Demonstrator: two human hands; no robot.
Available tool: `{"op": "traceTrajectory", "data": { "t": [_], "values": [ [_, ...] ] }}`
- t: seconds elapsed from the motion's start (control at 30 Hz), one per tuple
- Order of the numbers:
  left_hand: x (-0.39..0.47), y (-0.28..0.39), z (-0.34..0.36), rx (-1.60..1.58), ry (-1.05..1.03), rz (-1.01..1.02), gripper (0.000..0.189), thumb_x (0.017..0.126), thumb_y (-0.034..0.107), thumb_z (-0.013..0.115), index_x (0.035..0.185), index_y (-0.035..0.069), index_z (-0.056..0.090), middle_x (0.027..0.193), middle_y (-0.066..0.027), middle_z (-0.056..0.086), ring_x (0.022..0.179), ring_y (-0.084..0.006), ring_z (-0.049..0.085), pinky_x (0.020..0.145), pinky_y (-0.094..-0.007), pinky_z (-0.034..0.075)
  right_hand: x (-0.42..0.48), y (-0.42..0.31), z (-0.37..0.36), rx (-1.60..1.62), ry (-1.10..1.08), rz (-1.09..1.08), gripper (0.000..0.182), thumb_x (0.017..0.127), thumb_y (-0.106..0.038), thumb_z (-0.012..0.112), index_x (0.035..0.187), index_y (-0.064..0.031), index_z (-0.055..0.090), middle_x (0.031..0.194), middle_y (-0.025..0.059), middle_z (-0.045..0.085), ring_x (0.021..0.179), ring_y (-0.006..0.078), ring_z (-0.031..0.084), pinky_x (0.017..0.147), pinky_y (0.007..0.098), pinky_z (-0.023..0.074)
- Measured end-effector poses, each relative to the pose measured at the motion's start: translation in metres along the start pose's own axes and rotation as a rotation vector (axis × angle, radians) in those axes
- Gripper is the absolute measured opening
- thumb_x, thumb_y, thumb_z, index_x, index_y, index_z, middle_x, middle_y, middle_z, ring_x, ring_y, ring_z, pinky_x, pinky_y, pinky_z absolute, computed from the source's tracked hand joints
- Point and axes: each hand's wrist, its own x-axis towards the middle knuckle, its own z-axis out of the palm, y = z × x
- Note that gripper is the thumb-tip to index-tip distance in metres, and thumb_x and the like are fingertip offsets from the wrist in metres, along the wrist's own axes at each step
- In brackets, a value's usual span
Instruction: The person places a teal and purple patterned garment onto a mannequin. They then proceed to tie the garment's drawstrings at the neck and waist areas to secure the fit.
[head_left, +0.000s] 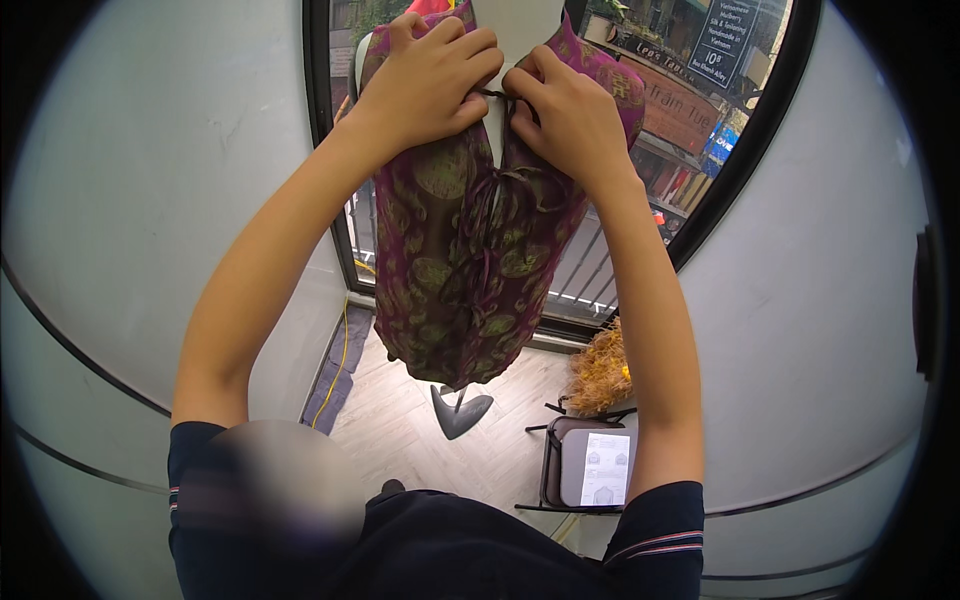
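A sheer purple garment with greenish round motifs (431, 225) hangs on a pale dress form (517, 30), its front edges parted at the top. A thin dark fabric tie (493, 93) spans the gap between my hands. My left hand (439, 82) pinches its left end at the garment's edge, fingers curled against the cloth. Opposite, my right hand (566, 105) grips the tie's other end, thumb and forefinger closed. Lower down, several tied bows (495, 176) run along the front opening. The exact fingertip holds are partly hidden by my knuckles.
The form's grey base (459, 412) stands on a wood-look floor (397, 450). Beyond is a black-framed window (750, 202) onto a street. At right, a folding chair (574, 465) bears a printed sheet (606, 469), near a shaggy orange item (600, 371). A yellow cable (334, 394) runs at left.
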Motion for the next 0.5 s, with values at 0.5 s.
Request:
{"op": "traceTrajectory", "data": {
  "t": [0.5],
  "values": [
    [-0.080, -0.013, -0.032, -1.092, 0.401, -0.680, 0.017, 0.100, 0.024, 0.058, 0.103, 0.009, 0.052, 0.083, 0.0013, 0.051, 0.075, -0.0085, 0.046, 0.074, -0.0239, 0.038, -0.080, 0.046, -0.091, 1.010, -0.006, 0.543, 0.022, 0.090, -0.026, 0.052, 0.080, -0.0072, 0.049, 0.089, -0.0008, 0.039, 0.077, 0.0078, 0.036, 0.069, 0.0225, 0.0326]
  ]
}}
